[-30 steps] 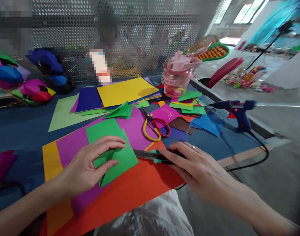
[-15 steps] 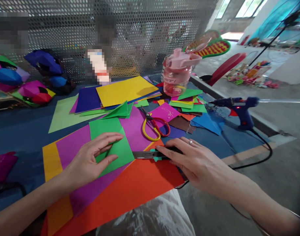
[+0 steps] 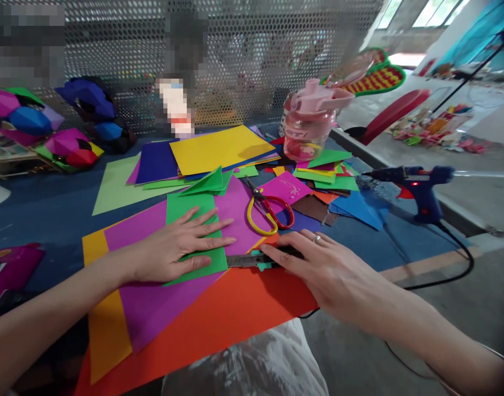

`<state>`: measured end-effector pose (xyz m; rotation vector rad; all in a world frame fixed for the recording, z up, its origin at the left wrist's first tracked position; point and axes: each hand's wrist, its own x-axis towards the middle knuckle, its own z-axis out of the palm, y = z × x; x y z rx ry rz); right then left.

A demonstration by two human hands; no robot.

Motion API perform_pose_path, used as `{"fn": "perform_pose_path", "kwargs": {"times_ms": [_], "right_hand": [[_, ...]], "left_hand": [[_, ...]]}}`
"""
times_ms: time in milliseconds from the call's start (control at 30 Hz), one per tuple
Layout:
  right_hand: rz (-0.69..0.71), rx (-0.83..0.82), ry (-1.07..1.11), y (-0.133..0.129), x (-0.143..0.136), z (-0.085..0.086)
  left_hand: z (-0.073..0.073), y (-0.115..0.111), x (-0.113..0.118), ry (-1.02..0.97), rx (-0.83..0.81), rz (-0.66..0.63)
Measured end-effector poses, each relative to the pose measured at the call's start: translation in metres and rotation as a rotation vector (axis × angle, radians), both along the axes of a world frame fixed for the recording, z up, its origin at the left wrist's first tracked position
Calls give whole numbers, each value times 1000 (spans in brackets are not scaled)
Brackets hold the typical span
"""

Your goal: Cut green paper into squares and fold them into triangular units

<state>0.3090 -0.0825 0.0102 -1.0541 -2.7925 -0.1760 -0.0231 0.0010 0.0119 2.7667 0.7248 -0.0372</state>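
My left hand [image 3: 190, 247] lies flat with spread fingers on a green sheet of paper [image 3: 177, 212]. Under that sheet are a purple sheet [image 3: 153, 313], a yellow-orange sheet [image 3: 107, 346] and a red-orange sheet [image 3: 219, 330]. The fingers of my right hand [image 3: 313, 258] are closed over the dark handle of a utility knife [image 3: 256, 260]. Its blade is out and points left, with the tip at the green sheet's right edge. Just beyond the knife rest scissors [image 3: 266, 209] with one yellow and one red handle loop.
A glue gun [image 3: 421, 184] with a lit red light and trailing cord stands at right. Behind are a pink bottle [image 3: 310, 124], stacked yellow paper [image 3: 223, 148] and paper scraps [image 3: 326, 176]. Faceted paper shapes [image 3: 33, 118] sit at left, before a perforated metal panel [image 3: 244, 71].
My left hand has gone from curled with fingers raised to flat and spread on the green sheet. The right hand still holds the knife. The whole view has shifted slightly.
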Motion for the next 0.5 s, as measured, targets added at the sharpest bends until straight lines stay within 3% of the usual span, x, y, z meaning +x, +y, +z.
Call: {"fn": "perform_pose_path", "kwargs": {"times_ms": [200,500], "right_hand": [[31,22,-36,-2,-5,3],[45,75,-52,-10,-10,7]], "left_hand": [[-11,3,2,55,72,-7],[-13,2,2,62,91,2]]}}
